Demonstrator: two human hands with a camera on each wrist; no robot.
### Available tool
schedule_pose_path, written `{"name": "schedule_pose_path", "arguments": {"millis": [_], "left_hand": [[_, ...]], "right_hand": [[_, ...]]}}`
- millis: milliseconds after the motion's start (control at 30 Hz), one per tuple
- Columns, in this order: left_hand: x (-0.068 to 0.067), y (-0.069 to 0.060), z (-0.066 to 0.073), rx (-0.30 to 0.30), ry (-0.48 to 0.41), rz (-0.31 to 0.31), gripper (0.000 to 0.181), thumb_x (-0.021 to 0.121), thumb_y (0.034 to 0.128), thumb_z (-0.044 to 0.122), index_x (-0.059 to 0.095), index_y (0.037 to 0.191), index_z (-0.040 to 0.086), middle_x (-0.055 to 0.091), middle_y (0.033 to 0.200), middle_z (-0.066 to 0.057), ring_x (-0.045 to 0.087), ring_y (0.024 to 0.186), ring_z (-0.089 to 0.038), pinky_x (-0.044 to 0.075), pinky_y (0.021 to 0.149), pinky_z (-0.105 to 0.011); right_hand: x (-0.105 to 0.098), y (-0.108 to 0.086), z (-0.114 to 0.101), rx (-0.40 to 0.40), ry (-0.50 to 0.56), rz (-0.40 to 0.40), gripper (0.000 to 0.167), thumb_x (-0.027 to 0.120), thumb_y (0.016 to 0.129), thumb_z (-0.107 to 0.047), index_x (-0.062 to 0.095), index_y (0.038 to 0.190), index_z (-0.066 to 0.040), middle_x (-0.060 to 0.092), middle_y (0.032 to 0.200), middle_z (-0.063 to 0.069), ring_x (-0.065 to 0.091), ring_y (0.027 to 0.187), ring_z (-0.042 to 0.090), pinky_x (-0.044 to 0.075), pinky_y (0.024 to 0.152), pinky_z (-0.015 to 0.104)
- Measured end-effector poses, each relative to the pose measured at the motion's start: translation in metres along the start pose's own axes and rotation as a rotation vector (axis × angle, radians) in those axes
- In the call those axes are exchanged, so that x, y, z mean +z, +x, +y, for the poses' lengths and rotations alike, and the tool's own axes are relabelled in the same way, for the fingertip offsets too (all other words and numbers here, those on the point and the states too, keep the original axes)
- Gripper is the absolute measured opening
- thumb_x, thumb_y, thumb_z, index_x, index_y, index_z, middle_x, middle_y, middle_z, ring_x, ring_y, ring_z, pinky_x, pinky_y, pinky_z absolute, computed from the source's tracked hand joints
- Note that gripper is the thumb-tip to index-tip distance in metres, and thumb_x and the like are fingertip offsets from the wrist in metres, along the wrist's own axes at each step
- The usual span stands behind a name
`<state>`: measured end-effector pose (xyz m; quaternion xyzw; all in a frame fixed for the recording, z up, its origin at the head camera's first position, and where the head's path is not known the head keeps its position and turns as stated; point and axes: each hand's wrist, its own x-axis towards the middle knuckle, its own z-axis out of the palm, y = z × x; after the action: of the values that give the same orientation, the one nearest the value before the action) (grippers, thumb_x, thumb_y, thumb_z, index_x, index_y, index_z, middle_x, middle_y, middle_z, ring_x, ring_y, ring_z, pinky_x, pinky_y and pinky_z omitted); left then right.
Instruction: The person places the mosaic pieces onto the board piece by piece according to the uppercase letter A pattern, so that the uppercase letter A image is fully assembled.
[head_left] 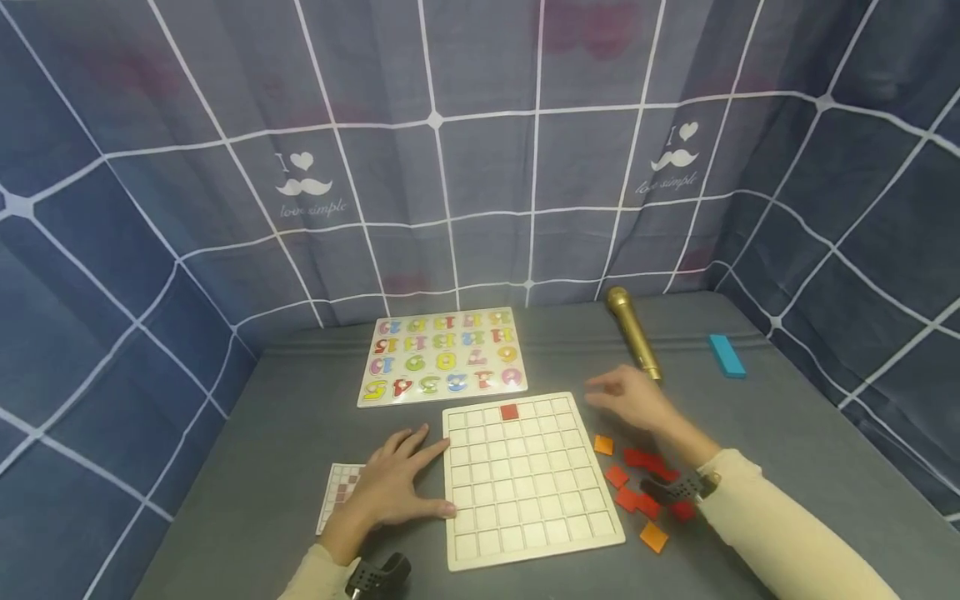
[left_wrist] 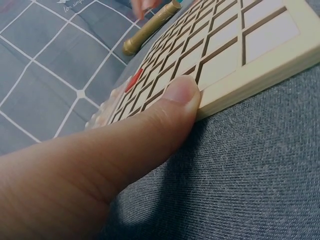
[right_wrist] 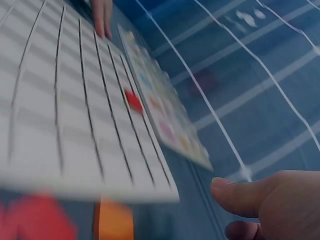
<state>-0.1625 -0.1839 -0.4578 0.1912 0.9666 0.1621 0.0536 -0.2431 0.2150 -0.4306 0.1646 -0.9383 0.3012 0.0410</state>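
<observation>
A pale wooden grid board (head_left: pixel 532 483) lies on the table, with one red square tile (head_left: pixel 509 412) in its top row. My left hand (head_left: pixel 397 483) is spread beside the board's left side; in the left wrist view the thumb (left_wrist: pixel 182 92) rests on its edge. Off the board's upper right corner hovers my right hand (head_left: pixel 633 398), fingers loosely bent and no tile visible between them. Below it lie loose red tiles (head_left: pixel 627 499) and orange tiles (head_left: pixel 654 537), some hidden by the right wrist.
Behind the grid board lies a number puzzle board (head_left: pixel 442 354). A gold microphone (head_left: pixel 633 333) and a blue block (head_left: pixel 727 357) are at the back right. Partly under the left hand is a printed pattern card (head_left: pixel 337 492). A checked curtain (head_left: pixel 487 167) surrounds the table.
</observation>
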Motion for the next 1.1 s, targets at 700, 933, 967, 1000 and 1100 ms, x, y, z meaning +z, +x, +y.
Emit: {"name": "schedule_pose_path", "arguments": {"millis": [700, 933, 967, 1000, 1100], "left_hand": [[0.001, 0.000, -0.003, 0.000, 0.010, 0.018, 0.101, 0.069, 0.0625, 0.082, 0.044, 0.148, 0.034, 0.033, 0.160, -0.012, 0.032, 0.143, -0.044, 0.032, 0.104, -0.072], [0.003, 0.001, -0.003, 0.003, 0.004, 0.026, 0.101, 0.070, 0.0624, 0.081, 0.046, 0.147, 0.032, 0.034, 0.160, -0.013, 0.033, 0.143, -0.044, 0.032, 0.104, -0.073], [0.003, 0.001, -0.003, -0.001, 0.002, 0.025, 0.100, 0.070, 0.0624, 0.081, 0.046, 0.147, 0.033, 0.034, 0.160, -0.013, 0.033, 0.143, -0.044, 0.032, 0.104, -0.073], [0.003, 0.001, -0.003, -0.007, 0.001, 0.021, 0.100, 0.070, 0.0623, 0.081, 0.045, 0.147, 0.033, 0.033, 0.160, -0.012, 0.032, 0.144, -0.043, 0.031, 0.105, -0.073], [0.004, 0.001, -0.004, -0.010, 0.006, 0.023, 0.101, 0.069, 0.0621, 0.082, 0.045, 0.147, 0.034, 0.033, 0.160, -0.012, 0.032, 0.144, -0.044, 0.031, 0.106, -0.073]], "right_hand": [[-0.018, -0.099, 0.038, 0.107, -0.114, -0.012, 0.030, 0.083, 0.077, -0.032, 0.079, 0.101, -0.015, 0.059, 0.089, -0.002, 0.048, 0.081, 0.011, 0.037, 0.067, 0.025], [-0.011, -0.097, 0.035, 0.040, -0.120, 0.014, 0.024, 0.085, 0.073, -0.031, 0.080, 0.094, -0.018, 0.058, 0.089, -0.005, 0.048, 0.086, 0.013, 0.039, 0.072, 0.029], [-0.010, -0.097, 0.034, 0.029, -0.121, 0.016, 0.025, 0.086, 0.073, -0.031, 0.080, 0.093, -0.018, 0.058, 0.089, -0.005, 0.048, 0.086, 0.013, 0.039, 0.072, 0.029], [-0.009, -0.096, 0.034, 0.020, -0.122, 0.017, 0.025, 0.086, 0.073, -0.032, 0.080, 0.093, -0.018, 0.058, 0.089, -0.004, 0.049, 0.086, 0.013, 0.039, 0.072, 0.030], [-0.007, -0.095, 0.032, 0.008, -0.126, 0.014, 0.029, 0.086, 0.072, -0.035, 0.080, 0.094, -0.018, 0.059, 0.090, -0.004, 0.049, 0.086, 0.014, 0.039, 0.072, 0.030]]}}
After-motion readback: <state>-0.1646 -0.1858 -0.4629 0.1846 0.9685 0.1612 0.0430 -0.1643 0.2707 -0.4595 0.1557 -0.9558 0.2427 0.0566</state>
